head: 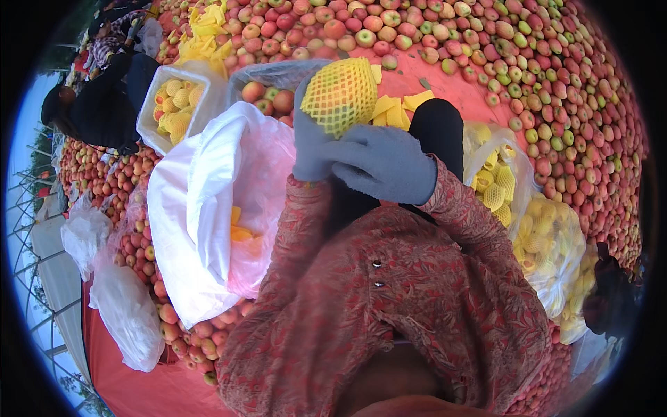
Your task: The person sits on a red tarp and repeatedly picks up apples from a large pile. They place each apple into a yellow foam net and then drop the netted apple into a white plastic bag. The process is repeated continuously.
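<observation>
Both my hands wear grey knit gloves. My left hand (312,140) is raised in front of me, wrapped round the left side of an apple in a yellow foam net sleeve (341,96). Below the netted apple lies my right hand (385,161), its fingers reaching across to my left hand and the sleeve's lower edge; whether it grips the net, I cannot tell. Behind, flat yellow foam sleeves (391,112) rest near my knee. A lined crate (281,68) behind my left hand holds bare apples (284,100).
A white crate (200,120) holds netted apples at the left, beside a large white sack (208,208) with a pink liner. Clear bags (552,250) of netted apples stand at my right. Loose apples (573,104) cover much of the red sheet (469,94). A person (104,99) in dark clothes is at the upper left.
</observation>
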### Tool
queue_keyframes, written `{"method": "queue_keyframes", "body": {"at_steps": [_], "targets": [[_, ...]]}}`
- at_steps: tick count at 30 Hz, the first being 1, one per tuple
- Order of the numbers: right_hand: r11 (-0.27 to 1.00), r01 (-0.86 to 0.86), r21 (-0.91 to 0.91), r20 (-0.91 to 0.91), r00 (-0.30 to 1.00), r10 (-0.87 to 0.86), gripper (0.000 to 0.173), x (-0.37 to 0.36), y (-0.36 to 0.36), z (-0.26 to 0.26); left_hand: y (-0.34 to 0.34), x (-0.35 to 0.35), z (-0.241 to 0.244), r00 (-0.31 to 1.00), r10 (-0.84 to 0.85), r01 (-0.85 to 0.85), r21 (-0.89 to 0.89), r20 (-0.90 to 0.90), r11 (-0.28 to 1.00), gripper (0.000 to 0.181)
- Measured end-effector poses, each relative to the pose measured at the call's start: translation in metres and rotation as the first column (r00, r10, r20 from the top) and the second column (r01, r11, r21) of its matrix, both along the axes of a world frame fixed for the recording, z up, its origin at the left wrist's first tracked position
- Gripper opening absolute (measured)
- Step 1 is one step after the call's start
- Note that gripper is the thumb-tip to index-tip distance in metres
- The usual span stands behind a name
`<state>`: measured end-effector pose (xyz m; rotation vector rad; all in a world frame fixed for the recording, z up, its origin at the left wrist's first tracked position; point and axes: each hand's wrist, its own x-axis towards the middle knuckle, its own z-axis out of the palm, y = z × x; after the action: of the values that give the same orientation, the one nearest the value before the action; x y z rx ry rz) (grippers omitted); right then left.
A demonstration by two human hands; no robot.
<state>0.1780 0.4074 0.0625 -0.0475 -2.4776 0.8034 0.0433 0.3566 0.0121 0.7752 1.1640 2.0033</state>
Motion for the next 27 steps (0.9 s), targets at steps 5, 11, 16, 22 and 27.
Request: {"method": "queue_keyframes", "body": {"at_steps": [5, 11, 16, 22, 27], "targets": [[0.403, -0.011, -0.915, -0.178, 0.908, -0.379, 0.037, 0.0, 0.037, -0.033, -0.003, -0.002, 0.019, 0.918, 0.106, -0.102, 0.031, -0.383, 0.994, 0.053], [0.126, -0.186, -0.974, -0.214, 0.936, -0.278, 0.052, -0.036, 0.024, -0.044, 0.002, 0.014, 0.004, 0.559, 0.202, -0.308, 0.025, -0.804, 0.951, 0.088], [0.159, -0.084, -0.984, -0.128, 0.948, -0.291, 0.052, -0.042, 0.016, -0.04, -0.029, 0.005, 0.026, 0.986, -0.134, 0.137, 0.023, -0.098, 0.99, 0.087], [0.526, -0.062, -0.849, -0.203, 0.955, -0.215, 0.051, -0.077, -0.004, -0.046, -0.011, -0.008, -0.007, 0.958, 0.283, -0.285, 0.063, 0.039, 0.956, 0.075], [0.646, -0.075, -0.76, -0.04, 0.997, 0.07, 0.043, -0.097, 0.028, -0.06, -0.021, -0.108, -0.021, 0.829, 0.069, -0.174, 0.139, 0.556, 0.975, 0.045]]}}
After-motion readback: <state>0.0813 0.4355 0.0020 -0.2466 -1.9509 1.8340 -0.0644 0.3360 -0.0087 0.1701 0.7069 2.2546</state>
